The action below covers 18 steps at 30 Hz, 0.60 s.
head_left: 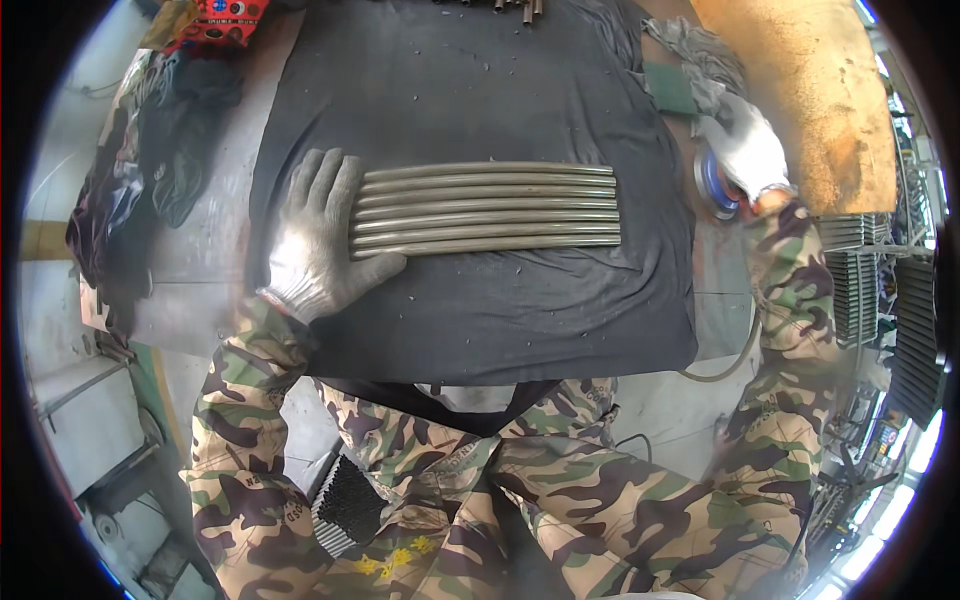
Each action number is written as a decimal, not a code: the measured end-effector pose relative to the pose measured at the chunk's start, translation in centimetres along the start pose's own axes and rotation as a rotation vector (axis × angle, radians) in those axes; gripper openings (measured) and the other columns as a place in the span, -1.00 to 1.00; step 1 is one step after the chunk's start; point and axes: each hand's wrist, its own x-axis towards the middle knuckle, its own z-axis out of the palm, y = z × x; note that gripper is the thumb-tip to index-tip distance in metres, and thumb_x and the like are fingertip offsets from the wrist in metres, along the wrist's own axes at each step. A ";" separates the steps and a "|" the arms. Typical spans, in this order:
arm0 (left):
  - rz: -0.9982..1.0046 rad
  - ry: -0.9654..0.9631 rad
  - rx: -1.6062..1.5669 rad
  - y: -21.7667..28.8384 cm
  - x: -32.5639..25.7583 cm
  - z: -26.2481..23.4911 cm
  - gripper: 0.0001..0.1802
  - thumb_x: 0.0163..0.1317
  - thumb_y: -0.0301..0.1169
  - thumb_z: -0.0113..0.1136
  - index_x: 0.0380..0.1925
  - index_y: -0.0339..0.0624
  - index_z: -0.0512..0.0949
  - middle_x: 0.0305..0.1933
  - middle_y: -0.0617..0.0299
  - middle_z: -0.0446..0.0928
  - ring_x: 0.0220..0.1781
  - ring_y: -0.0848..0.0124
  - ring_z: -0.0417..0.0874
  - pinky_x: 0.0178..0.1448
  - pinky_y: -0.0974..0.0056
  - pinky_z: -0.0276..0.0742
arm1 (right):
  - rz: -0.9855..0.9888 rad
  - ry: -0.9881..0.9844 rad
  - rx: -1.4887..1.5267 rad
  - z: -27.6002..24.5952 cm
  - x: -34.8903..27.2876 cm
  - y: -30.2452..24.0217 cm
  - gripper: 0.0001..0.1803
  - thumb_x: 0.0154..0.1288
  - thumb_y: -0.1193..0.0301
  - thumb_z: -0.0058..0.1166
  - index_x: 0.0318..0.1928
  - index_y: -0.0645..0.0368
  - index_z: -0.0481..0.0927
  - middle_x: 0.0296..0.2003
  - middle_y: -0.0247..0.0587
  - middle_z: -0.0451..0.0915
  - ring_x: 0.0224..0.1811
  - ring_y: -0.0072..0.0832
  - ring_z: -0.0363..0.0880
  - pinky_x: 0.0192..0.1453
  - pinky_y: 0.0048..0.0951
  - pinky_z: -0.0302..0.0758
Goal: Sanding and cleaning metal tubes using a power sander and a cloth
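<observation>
Camouflage trousers [590,500]: nearest the camera, below the bench [195,305]; a stack of tube ends [345,505] shows beside the leg at left.
Metal tubes [490,205]: side by side in a row, mid-cloth, right ends nearly level.
Left hand [318,235]: gloved, unclenched, laid against the tubes' left ends, thumb out along the lowest one.
Right hand [748,150]: gloved, closed on a round blue tool [712,185], off to the right of the cloth.
Steadying: round stock likely rolls, so even pressure across the whole row should serve best; that thumb would be safer tucked back from any tool work.
Hose [735,360]: curves by the bench edge; best kept from snagging. Its connection can't be made out.
Black cloth [460,110]: wrinkled at right, scattered with small crumbs.
Bench right: grey rag [705,50], green pad [670,88], brown board [830,100].
Bench left: dark clothing [185,130], red case [220,25].
Room: slatted metal racks [855,290] at right, white cabinet [95,420] at left.
</observation>
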 end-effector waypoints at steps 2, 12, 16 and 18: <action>0.002 -0.004 0.015 0.0 -0.2 0.2 0.26 -0.02 0.12 0.64 0.58 -0.38 0.31 0.62 -0.32 0.32 0.71 -0.34 0.22 0.74 -0.26 0.22 | -0.079 0.047 0.031 1.0 -0.3 0.7 -0.37 0.34 -0.02 0.29 0.33 0.00 0.69 0.17 0.12 0.74 0.27 0.11 0.70 0.37 0.00 0.64; -0.029 -0.036 0.009 0.0 0.0 0.2 0.26 -0.03 0.11 0.66 0.60 -0.32 0.31 0.64 -0.29 0.30 0.73 -0.30 0.21 0.76 -0.25 0.19 | 0.001 -0.034 -0.094 1.2 -3.9 5.0 -0.25 0.33 -0.09 0.34 0.36 0.14 0.62 0.04 0.32 0.76 0.08 0.29 0.77 0.25 0.02 0.68; -0.012 -0.013 0.039 -0.2 0.0 0.9 0.26 -0.03 0.08 0.66 0.60 -0.31 0.31 0.65 -0.26 0.31 0.73 -0.27 0.20 0.76 -0.25 0.20 | 0.110 -0.083 0.059 0.9 -3.6 5.8 -0.24 0.38 -0.06 0.29 0.33 0.32 0.59 0.04 0.41 0.73 0.08 0.28 0.76 0.19 -0.05 0.68; -0.042 -0.010 0.030 -0.6 -0.5 0.7 0.24 -0.03 0.07 0.66 0.60 -0.27 0.32 0.64 -0.25 0.32 0.72 -0.28 0.22 0.74 -0.25 0.22 | 0.219 -0.204 0.181 0.1 -3.3 3.8 -0.29 0.40 -0.03 0.28 0.29 0.32 0.61 0.04 0.45 0.72 0.10 0.29 0.75 0.24 -0.02 0.65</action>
